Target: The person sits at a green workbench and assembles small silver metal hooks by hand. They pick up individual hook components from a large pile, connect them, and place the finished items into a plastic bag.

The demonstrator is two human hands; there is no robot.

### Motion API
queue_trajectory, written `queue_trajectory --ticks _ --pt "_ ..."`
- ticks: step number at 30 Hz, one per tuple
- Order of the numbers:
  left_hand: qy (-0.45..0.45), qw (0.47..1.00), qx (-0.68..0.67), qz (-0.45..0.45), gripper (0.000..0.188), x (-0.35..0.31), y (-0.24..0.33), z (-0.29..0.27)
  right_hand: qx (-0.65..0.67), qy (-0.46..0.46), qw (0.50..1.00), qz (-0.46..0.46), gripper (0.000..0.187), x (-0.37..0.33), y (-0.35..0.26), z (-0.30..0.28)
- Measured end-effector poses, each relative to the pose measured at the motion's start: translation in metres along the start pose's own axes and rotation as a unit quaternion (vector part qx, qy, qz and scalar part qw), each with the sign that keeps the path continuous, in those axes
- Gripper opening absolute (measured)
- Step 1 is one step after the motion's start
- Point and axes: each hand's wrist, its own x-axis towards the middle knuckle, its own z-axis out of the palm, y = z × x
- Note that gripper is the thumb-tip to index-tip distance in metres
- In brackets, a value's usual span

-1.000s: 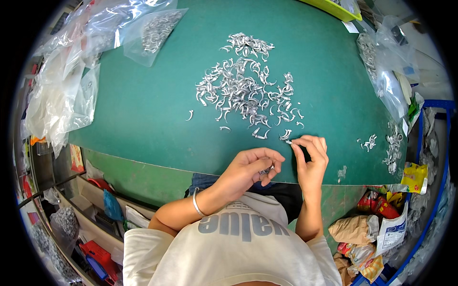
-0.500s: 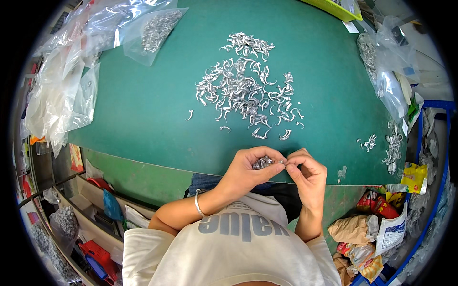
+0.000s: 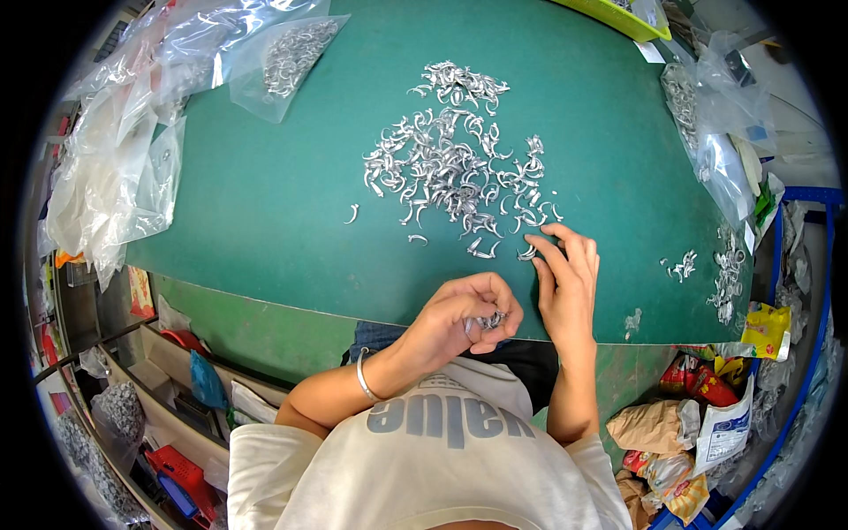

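Observation:
My left hand (image 3: 461, 311) is curled around several small silvery curved metal pieces (image 3: 491, 321) just above the table's near edge. To its right, my right hand (image 3: 570, 283) reaches over the green tabletop with thumb and fingers apart. The right fingertips are by a silvery hook-shaped piece (image 3: 527, 253); whether they touch it I cannot tell. Beyond both hands spreads a loose pile of the same curved metal pieces (image 3: 450, 168), with a smaller heap (image 3: 464, 84) behind it.
The green table (image 3: 283, 203) has clear plastic bags (image 3: 115, 185) on its left side, one bag holding metal pieces (image 3: 296, 57). At the right edge lie small metal parts (image 3: 729, 274) and more bags (image 3: 720, 163). A yellow-green tray (image 3: 609, 16) stands at the far right.
My right hand has left the left hand and moved forward to the pile's near right edge, its fingers opening. My left hand has drawn slightly back and turned, its fingers curling over the pieces.

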Motion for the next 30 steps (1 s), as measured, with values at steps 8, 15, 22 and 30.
queue_trajectory --ticks 8,15,22,30 --pt "0.027 0.997 0.076 -0.011 0.023 0.0 -0.003 -0.002 0.034 0.032 0.999 0.009 0.011 -0.007 0.01 -0.008" --pt "0.103 0.983 0.142 0.059 0.019 0.003 -0.008 0.001 0.306 0.013 0.945 0.114 0.015 -0.019 -0.007 -0.017" --pt "0.104 0.967 0.223 0.069 0.017 0.001 -0.005 0.007 0.405 -0.037 0.905 0.126 0.015 -0.023 -0.018 -0.023" --pt "0.088 0.995 0.026 -0.026 0.011 0.003 -0.007 0.002 0.393 -0.001 0.912 0.117 0.013 -0.027 -0.016 -0.018"
